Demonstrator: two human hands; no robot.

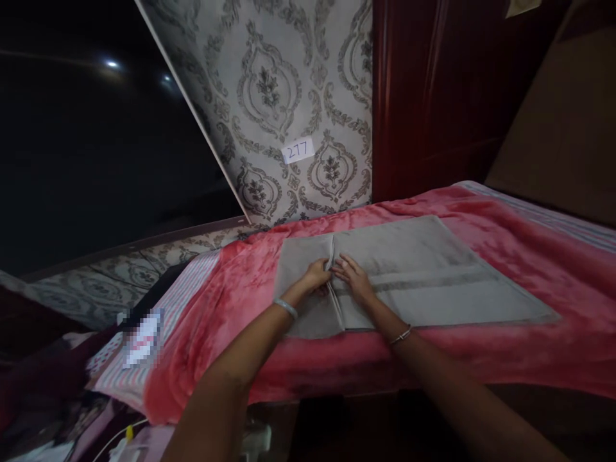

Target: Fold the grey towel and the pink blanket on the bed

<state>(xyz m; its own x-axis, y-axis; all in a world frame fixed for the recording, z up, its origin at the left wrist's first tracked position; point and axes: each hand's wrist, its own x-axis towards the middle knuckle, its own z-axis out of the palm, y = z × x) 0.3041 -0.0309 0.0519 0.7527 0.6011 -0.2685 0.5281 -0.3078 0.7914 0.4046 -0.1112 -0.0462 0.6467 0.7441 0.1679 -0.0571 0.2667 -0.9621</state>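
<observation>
A grey towel [423, 276] lies spread flat on a pink plush blanket [529, 244], with its left part folded over along a seam near the middle left. My left hand [315, 277] rests on the folded flap, fingers curled and pressed down at the fold edge. My right hand [353, 277] lies just right of the same fold, fingers stretched flat on the towel. The two hands almost touch at the fold line. Each wrist wears a thin bracelet.
The blanket covers a bed with a striped sheet [187, 289] showing at the left. A patterned grey wall panel [289, 96] carries a paper tag "277" [297, 151]. A dark red curtain [433, 96] hangs behind. Clutter and a cable lie at the lower left.
</observation>
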